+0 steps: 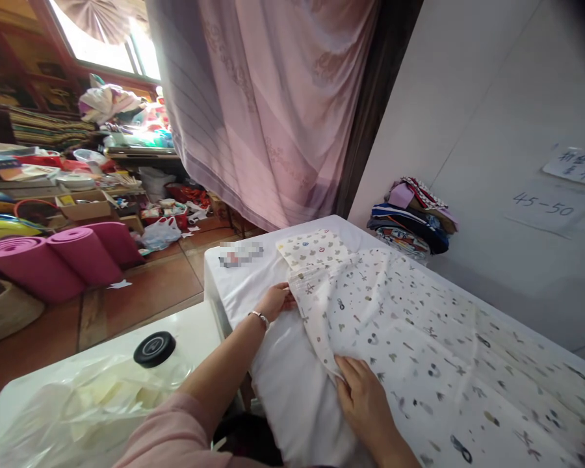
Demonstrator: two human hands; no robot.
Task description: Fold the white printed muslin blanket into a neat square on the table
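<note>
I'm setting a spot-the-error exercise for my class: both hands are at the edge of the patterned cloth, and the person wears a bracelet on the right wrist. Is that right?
Not quite: the head view shows the bracelet on the wrist of the left hand. That hand and the right hand are indeed both at the patterned cloth's edge.

A pink curtain (273, 110) hangs between a bright window (100, 53) and pale wall (487, 97).

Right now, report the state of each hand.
Left hand: at the edge of the printed cloth, fingertips hidden; grip cannot be told.
Right hand: closed, pinching the printed cloth's edge.
</note>
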